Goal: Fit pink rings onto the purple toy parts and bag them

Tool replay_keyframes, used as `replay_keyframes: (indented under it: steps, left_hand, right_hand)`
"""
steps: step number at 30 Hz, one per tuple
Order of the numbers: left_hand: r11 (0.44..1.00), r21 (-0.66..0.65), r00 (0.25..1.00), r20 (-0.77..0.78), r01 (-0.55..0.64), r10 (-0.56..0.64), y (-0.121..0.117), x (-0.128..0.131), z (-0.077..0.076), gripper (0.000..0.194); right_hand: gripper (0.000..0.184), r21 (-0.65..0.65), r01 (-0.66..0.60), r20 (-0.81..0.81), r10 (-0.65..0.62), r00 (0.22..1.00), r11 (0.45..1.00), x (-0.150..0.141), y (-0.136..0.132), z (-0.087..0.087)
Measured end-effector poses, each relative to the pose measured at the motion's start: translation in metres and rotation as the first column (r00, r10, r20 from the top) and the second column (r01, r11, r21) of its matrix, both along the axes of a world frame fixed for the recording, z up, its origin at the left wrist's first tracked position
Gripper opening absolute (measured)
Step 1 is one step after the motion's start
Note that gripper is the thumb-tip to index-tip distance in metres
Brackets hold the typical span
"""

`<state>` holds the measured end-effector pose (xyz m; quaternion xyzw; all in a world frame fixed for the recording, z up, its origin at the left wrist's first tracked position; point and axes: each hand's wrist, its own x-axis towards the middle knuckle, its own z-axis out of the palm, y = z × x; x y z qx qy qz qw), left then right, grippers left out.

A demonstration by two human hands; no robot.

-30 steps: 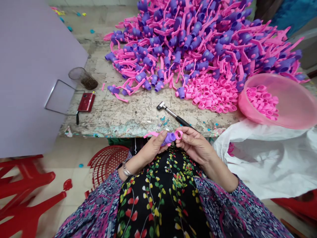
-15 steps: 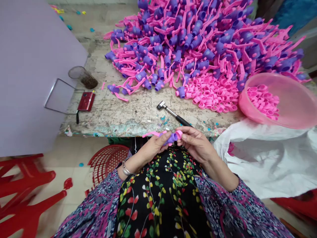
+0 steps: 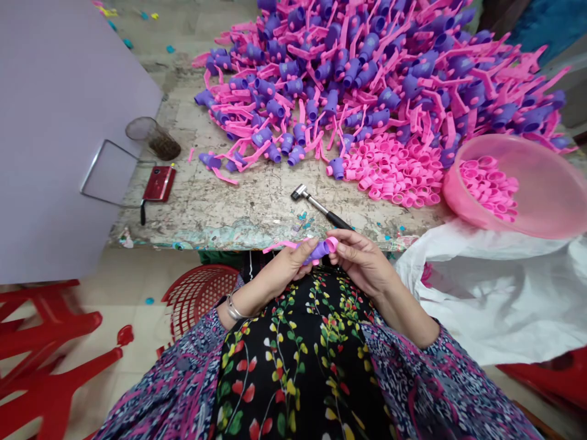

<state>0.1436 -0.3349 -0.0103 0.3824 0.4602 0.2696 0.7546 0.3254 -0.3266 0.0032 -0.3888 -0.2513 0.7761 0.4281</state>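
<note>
My left hand (image 3: pixel 290 264) is closed round a purple plastic piece (image 3: pixel 320 250) with a pink lever that sticks out to the left. Between the thumb and fingers of my right hand (image 3: pixel 362 260) is a small pink ring (image 3: pixel 332 244), at the open right end of the purple piece. Whether the ring touches or sits over that end I cannot tell. Both hands are in front of the table's near edge, above my lap. Just beyond them a hammer (image 3: pixel 321 208) with a black handle lies on the table.
A large heap of purple-and-pink pieces (image 3: pixel 330 79) covers the back of the worn table (image 3: pixel 206 208). Pink rings (image 3: pixel 394 171) lie in front of it, with more in a pink bowl (image 3: pixel 541 195). A glass (image 3: pixel 158 140) and a red phone-like object (image 3: pixel 160 183) stand left. A white sack (image 3: pixel 499 305) hangs right.
The hands stay almost in place, still holding the purple piece and the ring end to end. The whole view has shifted very slightly.
</note>
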Motion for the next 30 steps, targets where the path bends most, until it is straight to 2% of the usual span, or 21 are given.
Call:
replay_keyframes:
  steps: [4, 11, 23, 30]
  left_hand:
    - [1.000, 0.027, 1.000, 0.029, -0.009, 0.008, 0.001, 0.001, 0.000, 0.051]
    - [0.999, -0.022, 0.999, 0.040, -0.025, 0.026, 0.002, 0.001, 0.001, 0.051]
    - [1.000, 0.004, 0.999, -0.041, -0.029, 0.029, -0.001, 0.002, -0.004, 0.053]
    - [0.997, 0.007, 0.993, -0.079, -0.083, 0.083, -0.001, 0.008, 0.007, 0.054]
  right_hand:
    - [0.029, -0.057, -0.005, -0.035, 0.003, 0.999, 0.998, 0.001, 0.002, -0.003]
    - [0.029, -0.049, -0.005, -0.032, 0.004, 0.999, 0.999, 0.001, 0.002, -0.006]
    - [0.027, 0.118, 0.021, 0.114, -0.035, 0.993, 0.993, -0.004, 0.000, -0.005]
    - [0.026, 0.208, 0.005, 0.189, -0.045, 0.981, 0.978, -0.005, -0.001, -0.008]
